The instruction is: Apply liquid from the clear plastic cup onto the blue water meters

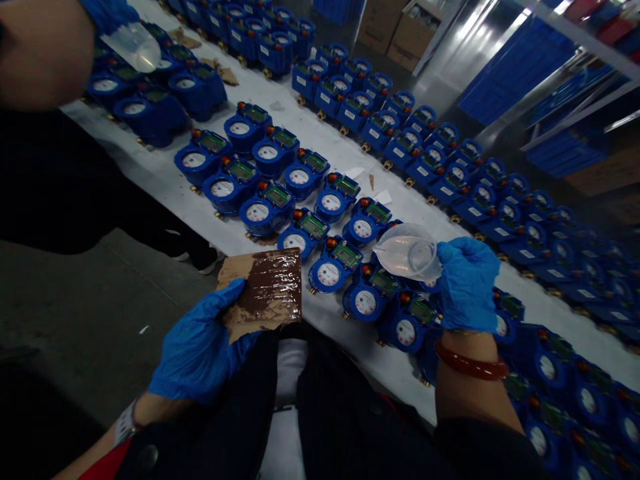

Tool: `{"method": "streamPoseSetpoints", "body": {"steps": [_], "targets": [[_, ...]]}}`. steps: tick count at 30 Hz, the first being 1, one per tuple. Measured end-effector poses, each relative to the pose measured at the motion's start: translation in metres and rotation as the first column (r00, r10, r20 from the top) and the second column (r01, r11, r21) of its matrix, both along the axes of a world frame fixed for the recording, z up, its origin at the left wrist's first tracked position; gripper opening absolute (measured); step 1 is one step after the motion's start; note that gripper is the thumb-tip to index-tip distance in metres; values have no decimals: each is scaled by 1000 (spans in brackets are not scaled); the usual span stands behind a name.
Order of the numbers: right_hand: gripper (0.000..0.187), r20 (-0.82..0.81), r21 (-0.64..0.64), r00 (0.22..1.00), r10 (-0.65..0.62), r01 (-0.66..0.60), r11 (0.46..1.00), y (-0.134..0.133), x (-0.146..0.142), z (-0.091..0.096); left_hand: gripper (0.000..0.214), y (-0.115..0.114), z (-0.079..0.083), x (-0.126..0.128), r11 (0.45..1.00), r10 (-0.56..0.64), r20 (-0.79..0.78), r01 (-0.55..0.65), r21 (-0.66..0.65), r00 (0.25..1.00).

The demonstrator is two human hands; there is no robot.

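Observation:
In a blue glove, my left hand (200, 347) grips a torn piece of cardboard (265, 290) at its left edge, in front of my body. Wet, dark brown stuff coats much of the cardboard's upper face. My right hand (469, 283), gloved too, pinches a translucent plastic cup (407, 253) by its base side, the cup tipped on its side with its mouth to the left. Below and around the cup stand blue water meters (364, 300) with round white dials and exposed green circuit boards. Some meters are partly hidden by the cup and my right hand.
A co-worker's gloved hand (107, 17) holds another clear cup (135, 48) at the upper left. More meters with closed tops (385, 127) line the far side of the white table (260, 90). Cardboard scraps (220, 70) lie among them. Blue crates (517, 67) and boxes stand behind.

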State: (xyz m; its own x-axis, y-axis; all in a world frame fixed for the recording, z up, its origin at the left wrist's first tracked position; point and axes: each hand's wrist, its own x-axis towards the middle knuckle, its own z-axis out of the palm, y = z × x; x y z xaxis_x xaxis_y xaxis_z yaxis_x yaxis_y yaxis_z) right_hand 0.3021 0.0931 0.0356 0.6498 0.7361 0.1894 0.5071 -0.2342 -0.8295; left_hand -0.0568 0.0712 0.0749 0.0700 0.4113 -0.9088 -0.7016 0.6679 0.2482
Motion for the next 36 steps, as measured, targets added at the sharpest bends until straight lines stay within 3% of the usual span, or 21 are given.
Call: {"method": "streamPoseSetpoints", "body": {"steps": [12,18,25,31,36], "targets": [[17,14,-26,1000,21,-21,999,7,-2,3,57,3,1,0,998,56,19,-55,-31,998],[17,-48,2,998,-48,48,999,16,-12,9,59,3,-1,-2,994,94,50,-91,-52,994],[19,-48,4,998,-45,45,999,21,-14,12,57,3,1,-2,996,77,44,-75,-42,996],[19,-18,23,999,-32,33,999,25,-12,12,58,4,0,0,987,153,64,-150,-53,986],[23,-1,48,1000,-18,18,999,27,-12,14,60,5,-1,-2,996,77,12,-76,-50,997]]}}
